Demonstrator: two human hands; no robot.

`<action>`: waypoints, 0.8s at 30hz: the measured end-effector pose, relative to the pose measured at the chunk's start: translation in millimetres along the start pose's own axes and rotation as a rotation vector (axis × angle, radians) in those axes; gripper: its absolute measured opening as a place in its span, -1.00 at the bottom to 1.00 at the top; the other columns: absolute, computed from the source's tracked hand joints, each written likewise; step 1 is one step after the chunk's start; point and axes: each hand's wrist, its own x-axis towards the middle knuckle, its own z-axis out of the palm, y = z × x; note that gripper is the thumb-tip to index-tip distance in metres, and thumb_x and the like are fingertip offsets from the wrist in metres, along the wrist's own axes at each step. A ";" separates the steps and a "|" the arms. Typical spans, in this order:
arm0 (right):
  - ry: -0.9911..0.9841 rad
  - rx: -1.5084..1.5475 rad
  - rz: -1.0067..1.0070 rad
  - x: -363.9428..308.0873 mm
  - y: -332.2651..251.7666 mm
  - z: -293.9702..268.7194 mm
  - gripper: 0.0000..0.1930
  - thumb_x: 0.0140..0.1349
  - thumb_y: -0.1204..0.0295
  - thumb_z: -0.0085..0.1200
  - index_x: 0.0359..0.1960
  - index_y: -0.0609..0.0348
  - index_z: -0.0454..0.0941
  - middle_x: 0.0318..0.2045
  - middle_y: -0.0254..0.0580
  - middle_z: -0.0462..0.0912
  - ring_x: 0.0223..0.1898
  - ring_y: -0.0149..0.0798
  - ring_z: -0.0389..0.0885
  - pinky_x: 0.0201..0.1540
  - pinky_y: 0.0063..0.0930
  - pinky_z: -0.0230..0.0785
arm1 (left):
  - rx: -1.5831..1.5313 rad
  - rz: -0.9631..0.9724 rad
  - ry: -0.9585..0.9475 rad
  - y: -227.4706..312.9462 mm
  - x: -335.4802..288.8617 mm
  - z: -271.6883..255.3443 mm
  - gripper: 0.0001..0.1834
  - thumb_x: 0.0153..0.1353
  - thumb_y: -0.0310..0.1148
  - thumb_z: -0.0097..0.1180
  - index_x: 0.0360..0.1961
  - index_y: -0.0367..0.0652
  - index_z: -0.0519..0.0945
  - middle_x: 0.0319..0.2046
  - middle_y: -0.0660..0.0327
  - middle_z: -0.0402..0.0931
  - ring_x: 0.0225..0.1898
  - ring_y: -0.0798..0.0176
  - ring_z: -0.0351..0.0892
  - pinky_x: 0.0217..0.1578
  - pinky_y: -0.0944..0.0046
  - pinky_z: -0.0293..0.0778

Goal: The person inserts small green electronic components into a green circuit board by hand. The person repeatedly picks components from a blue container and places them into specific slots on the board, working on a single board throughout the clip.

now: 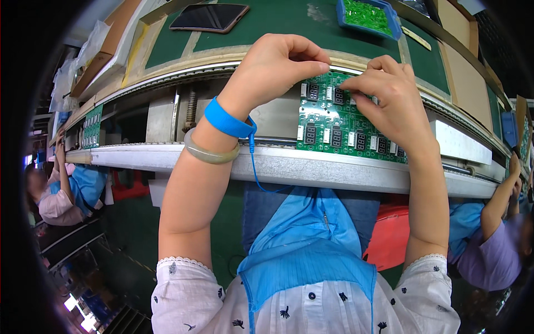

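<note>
A green circuit board (317, 115) lies across the conveyor rails in front of me. It carries rows of black digit displays (336, 137) and small white connectors (300, 132). My left hand (278, 69) is closed at the board's far left edge, thumb and fingertips brought together. Whatever sits between them is too small or hidden to make out. Over the board's far right part bends my right hand (389, 92), its fingers curled and the fingertips down by a display and a connector. Any part in its pinch is hidden. A blue wrist strap (227, 118) with a cord circles my left wrist.
Beyond the far rail, a phone (209, 18) and a blue tray (396, 25) of small green parts rest on the green bench. The metal near rail (245, 164) runs between me and the board. Another board (92, 129) lies far left; co-workers sit at both sides.
</note>
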 end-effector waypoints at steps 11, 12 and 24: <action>0.018 -0.023 0.049 0.4 -5.5 2.5 -0.81 -0.01 0.52 0.18 -0.34 0.06 0.74 -0.37 -0.33 0.72 -0.16 -0.22 0.51 -0.08 -0.26 0.17 | 0.018 -0.025 -0.001 -1.2 1.2 0.5 -0.76 0.20 -0.39 0.29 -0.16 -0.32 0.69 -0.30 0.26 0.65 -0.24 0.45 0.58 -0.15 0.46 0.50; 0.018 -0.004 0.057 0.3 -4.9 3.4 -0.81 -0.01 0.52 0.17 -0.33 0.07 0.74 -0.38 -0.32 0.72 -0.16 -0.21 0.51 -0.08 -0.26 0.17 | 0.023 -0.030 -0.004 -0.5 0.9 0.5 -0.76 0.20 -0.38 0.28 -0.16 -0.32 0.69 -0.30 0.26 0.65 -0.24 0.45 0.58 -0.15 0.46 0.50; 0.104 0.093 0.138 -1.6 5.9 5.9 -0.83 0.08 0.42 0.15 -0.29 0.04 0.73 -0.37 -0.29 0.69 -0.14 -0.17 0.54 -0.06 -0.21 0.24 | 0.129 -0.020 -0.074 7.2 -1.5 2.6 -0.84 0.20 -0.41 0.27 -0.24 -0.27 0.68 -0.32 0.32 0.58 -0.32 0.46 0.54 -0.20 0.45 0.50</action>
